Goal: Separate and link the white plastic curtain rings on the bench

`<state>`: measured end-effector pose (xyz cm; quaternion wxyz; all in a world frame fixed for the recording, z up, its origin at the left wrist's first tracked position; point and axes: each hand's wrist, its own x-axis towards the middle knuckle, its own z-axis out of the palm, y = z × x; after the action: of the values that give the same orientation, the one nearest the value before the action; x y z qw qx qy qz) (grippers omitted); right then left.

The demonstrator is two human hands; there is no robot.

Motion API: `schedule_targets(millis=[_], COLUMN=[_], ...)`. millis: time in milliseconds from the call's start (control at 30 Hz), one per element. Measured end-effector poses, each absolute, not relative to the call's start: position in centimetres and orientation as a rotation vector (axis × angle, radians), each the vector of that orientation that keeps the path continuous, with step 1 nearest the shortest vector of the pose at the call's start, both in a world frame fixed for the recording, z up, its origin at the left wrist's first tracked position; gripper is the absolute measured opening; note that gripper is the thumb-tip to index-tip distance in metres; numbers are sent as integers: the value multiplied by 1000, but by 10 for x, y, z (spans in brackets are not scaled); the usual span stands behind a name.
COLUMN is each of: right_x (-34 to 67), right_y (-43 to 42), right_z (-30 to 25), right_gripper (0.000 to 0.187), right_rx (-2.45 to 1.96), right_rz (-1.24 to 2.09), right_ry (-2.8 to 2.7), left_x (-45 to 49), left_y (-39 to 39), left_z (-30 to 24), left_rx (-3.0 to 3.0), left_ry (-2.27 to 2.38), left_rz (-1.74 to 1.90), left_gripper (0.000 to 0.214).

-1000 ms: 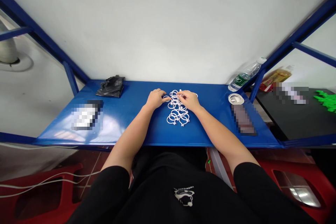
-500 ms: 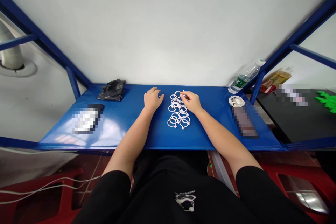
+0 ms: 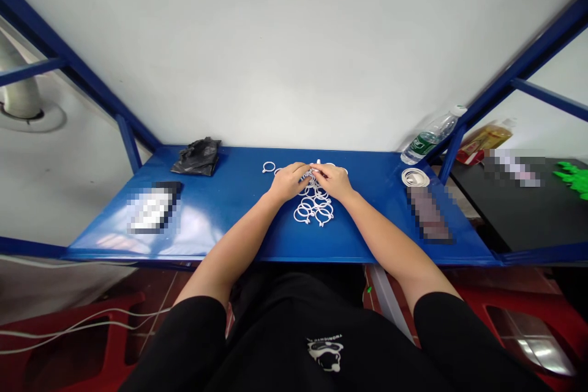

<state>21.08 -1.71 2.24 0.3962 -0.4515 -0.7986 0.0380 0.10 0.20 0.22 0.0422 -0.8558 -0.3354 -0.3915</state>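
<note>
My left hand and my right hand meet at their fingertips over the far part of a pile of white plastic rings. The rings look like curtain rings with small clips and overlap each other. Both hands are closed in a pinch around a white ring, which the fingers mostly hide. One loose ring lies to the left, beyond my left wrist. More rings peek out behind the hands, partly covered.
On the blue table lie a crumpled black plastic bag, a blurred-out item, a coiled white cable and another blurred item. A water bottle leans by the blue frame at right.
My left hand has moved right and its fingers have closed in to meet my right fingertips. A loose ring now shows where my left hand was. My right hand has barely shifted.
</note>
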Motion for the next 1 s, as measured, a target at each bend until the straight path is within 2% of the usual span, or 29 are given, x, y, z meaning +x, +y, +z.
schedule_targets(millis=[133,333,633,800,1000], right_x=[212,217,226,237,263], right_y=[-17,-12,-2,3,17], right_z=[22,19,12,14,13], right_gripper=[29,28,35,29,36], right_rx=[-1059,-1057,-1116,-1140,-1212], right_rz=[148,171,174,156,234], right_ry=[-2033,-1991,-1811,-1671,-1390], left_x=[0,-11,-23,-22,-24], left_y=[5,7,15,15,13], left_z=[-6,-2,-1,1,5], left_rx=[-2601,-2480,-2304,-2254,-2264], left_ry=[-1108,-1437,-1761,-1834,-1765], left_rz=[-1250,-1499,-2006,-2091,-2095], left_gripper=[27,47,45,31,27])
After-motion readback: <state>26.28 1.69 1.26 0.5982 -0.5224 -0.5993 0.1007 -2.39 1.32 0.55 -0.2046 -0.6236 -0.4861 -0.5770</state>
